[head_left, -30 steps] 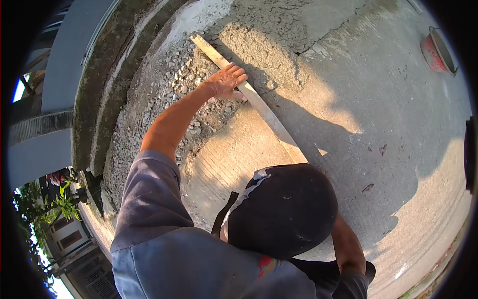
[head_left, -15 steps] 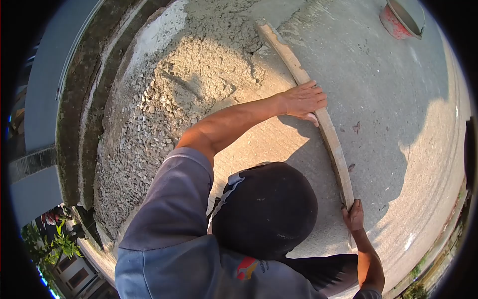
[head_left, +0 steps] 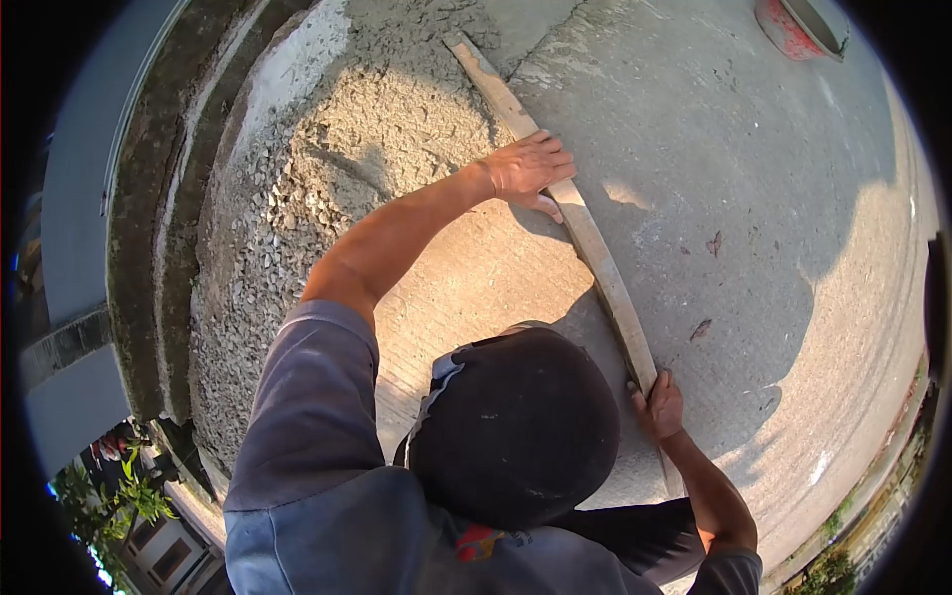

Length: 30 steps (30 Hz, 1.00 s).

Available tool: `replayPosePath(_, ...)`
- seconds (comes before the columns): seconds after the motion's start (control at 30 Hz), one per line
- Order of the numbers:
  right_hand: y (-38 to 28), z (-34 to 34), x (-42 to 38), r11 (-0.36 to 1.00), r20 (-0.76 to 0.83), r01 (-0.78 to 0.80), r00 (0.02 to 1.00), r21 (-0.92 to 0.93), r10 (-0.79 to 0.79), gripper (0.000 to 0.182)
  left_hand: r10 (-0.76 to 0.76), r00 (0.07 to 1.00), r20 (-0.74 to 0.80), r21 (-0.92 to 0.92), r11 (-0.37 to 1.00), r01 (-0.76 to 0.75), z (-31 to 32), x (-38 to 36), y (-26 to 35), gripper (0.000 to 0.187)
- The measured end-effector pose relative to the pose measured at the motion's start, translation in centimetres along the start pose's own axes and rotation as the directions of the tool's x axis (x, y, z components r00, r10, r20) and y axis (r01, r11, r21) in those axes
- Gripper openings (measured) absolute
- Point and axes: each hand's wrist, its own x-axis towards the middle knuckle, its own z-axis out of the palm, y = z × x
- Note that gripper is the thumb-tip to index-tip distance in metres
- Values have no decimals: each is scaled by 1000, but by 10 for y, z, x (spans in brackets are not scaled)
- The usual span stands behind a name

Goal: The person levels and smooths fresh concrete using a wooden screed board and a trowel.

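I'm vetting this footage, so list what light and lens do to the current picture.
Head view: fisheye distortion with blackened corners, apparently bowing the wooden board; patchy sunlight and broad shadow across the concrete floor; left hand and right hand look reasonably sharp.

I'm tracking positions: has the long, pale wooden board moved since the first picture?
Yes. Judged against the rough, lumpy grey patch, the far end of the board has shifted from beside the loose grey gravel toward the round red bucket.
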Motion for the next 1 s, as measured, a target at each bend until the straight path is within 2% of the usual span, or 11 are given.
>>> replayPosePath(0.07,-29,13,3,1000,24,24,999,11,-25,45,-8,1000,-10,41,999,9,5,-22,-18,70)
replayPosePath(0.1,-39,19,8,999,26,36,999,17,-37,45,-71,992,109,22,997,69,-5,-29,-16,69)
replayPosePath(0.2,-50,31,12,996,30,71,997,53,-73,45,-82,984,156,19,997,80,-11,-45,-22,66)
replayPosePath(0.23,-54,34,10,996,48,79,996,40,-81,45,-66,997,42,45,997,64,0,-53,-25,69)
replayPosePath(0.43,-74,39,14,995,68,94,993,18,-95,44,-172,966,192,111,982,152,-2,-97,-19,74)
replayPosePath(0.53,-75,34,8,997,39,80,996,12,-80,44,-175,971,162,140,978,153,2,-99,-19,73)
replayPosePath(0.7,-7,-7,7,995,-94,84,992,-46,-88,44,-114,993,-31,146,982,117,0,-61,11,68)
replayPosePath(0.8,68,-59,-11,991,-36,92,995,-94,-96,45,-42,978,-202,24,999,48,-6,-21,69,60)
replayPosePath(0.87,119,-80,-32,990,9,41,999,-134,-40,49,1,943,-333,46,999,16,7,-7,122,55)
replayPosePath(0.93,165,-85,-62,986,30,53,998,-160,-49,54,-61,954,-293,-122,992,26,31,-6,174,53)
replayPosePath(1.0,178,-78,-67,971,20,104,995,-215,-103,59,-97,921,-378,-95,993,66,70,-19,215,53)
